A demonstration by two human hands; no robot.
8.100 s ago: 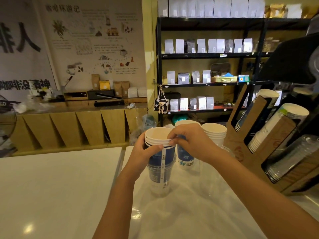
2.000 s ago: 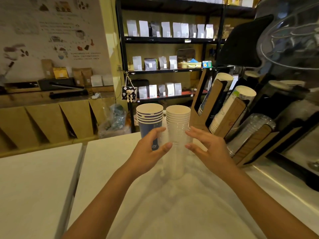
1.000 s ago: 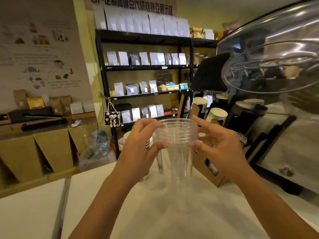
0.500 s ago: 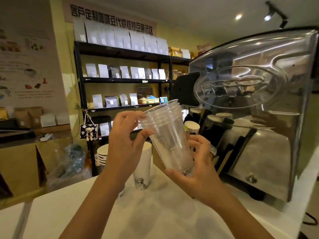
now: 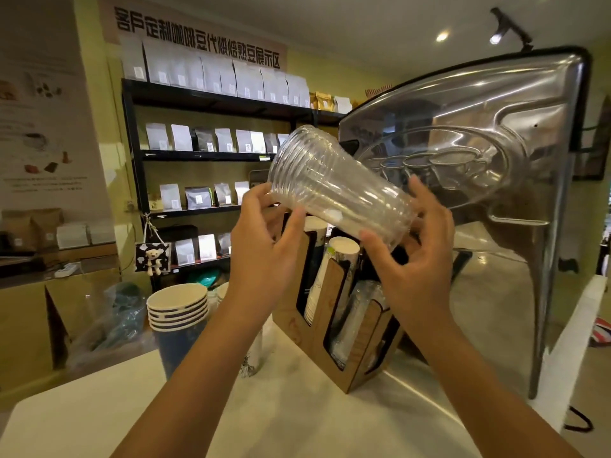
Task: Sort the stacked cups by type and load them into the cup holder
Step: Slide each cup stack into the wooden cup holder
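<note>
I hold a stack of clear plastic cups (image 5: 337, 190) up in the air with both hands, tilted so its open rims point up and to the left and its narrow base points down to the right. My left hand (image 5: 264, 256) grips the stack near the rims, thumb and fingers curled round its wall; my right hand (image 5: 416, 256) cradles the base end, fingers bent round it. The stack hangs just above the wooden cup holder (image 5: 334, 328), which stands on the white desk (image 5: 297, 421). In the holder's slots sit white paper cups (image 5: 337, 259) and, lower down, more clear cups (image 5: 353, 322). To the left on the desk stands a stack of blue paper cups (image 5: 178, 315). A big steel machine (image 5: 496, 180) rises behind the holder, and a black shelf of coffee bags (image 5: 205, 143) lines the back wall.
</note>
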